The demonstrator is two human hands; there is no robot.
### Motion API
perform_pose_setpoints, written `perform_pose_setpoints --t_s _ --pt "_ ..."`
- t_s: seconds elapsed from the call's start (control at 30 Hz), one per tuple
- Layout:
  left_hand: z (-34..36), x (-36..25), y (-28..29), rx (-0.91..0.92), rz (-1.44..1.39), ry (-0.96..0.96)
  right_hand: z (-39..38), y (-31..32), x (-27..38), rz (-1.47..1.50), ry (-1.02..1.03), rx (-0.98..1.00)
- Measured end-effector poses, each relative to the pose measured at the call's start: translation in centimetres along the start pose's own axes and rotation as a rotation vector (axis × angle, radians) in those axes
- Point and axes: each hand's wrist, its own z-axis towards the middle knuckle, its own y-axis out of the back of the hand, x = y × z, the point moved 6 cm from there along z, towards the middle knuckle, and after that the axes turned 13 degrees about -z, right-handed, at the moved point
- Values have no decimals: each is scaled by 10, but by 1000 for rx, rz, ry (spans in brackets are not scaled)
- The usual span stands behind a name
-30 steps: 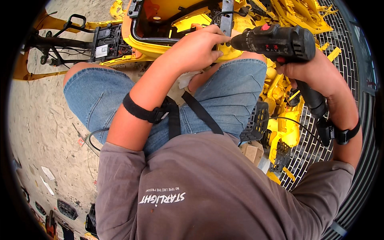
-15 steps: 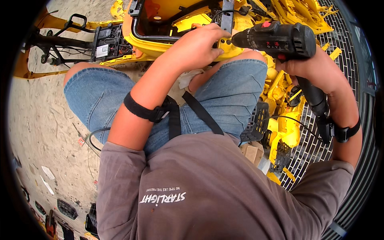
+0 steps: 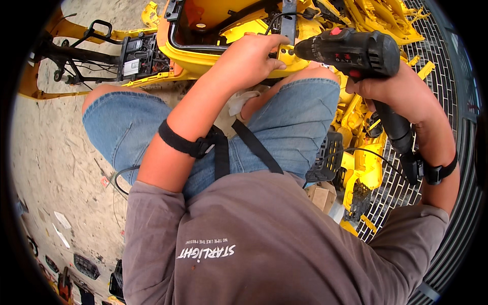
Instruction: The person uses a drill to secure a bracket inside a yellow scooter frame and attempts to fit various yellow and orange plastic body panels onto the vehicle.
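A yellow plastic vehicle body (image 3: 190,62) with a black-edged opening lies across my knees' far side. Its yellow tab (image 3: 294,61) carries dark screws at the foot of a grey metal bar (image 3: 289,23). Beside the tab, my left hand (image 3: 249,60) rests at the rim, thumb and forefinger spread apart; its other fingers are partly hidden. My right hand (image 3: 399,91) grips the handle of a black cordless drill (image 3: 351,52) with red marks. The drill lies level and points left, its tip at the screws; whether it touches one I cannot tell.
Yellow plastic parts (image 3: 363,165) are heaped at the right, with more panels (image 3: 378,20) at the far right. A black crate (image 3: 325,158) stands by my right thigh. The body's frame with electrical parts (image 3: 145,56) stretches left. A black cable (image 3: 373,150) runs at the right.
My left forefinger has drawn back and up from the drill's tip, showing the screws on the tab more plainly. The drill has shifted very slightly.
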Motion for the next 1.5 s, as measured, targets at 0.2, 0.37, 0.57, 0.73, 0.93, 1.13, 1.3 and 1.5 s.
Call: perform_pose_setpoints --t_s 0.2,0.37,0.57,0.73,0.93,1.13,1.3,1.5 --pt "-2 0 0 -28 54 -37 0 7 11 -16 15 11" --pt "-1 -1 0 -53 60 -57 1 11 14 -60 21 -1" --pt "0 -5 -1 -80 171 -111 1 7 11 -45 12 17" --pt "-1 3 0 -49 84 -62 0 9 15 -24 24 8" --pt "1 -2 3 15 40 40 0 9 11 -8 35 -26" --pt "0 -2 -2 51 75 -79 2 8 9 -33 45 -35" --pt "2 -4 -4 59 105 -71 1 10 7 -20 44 -29" --pt "2 -5 -4 21 111 -19 2 11 10 -24 43 -31"
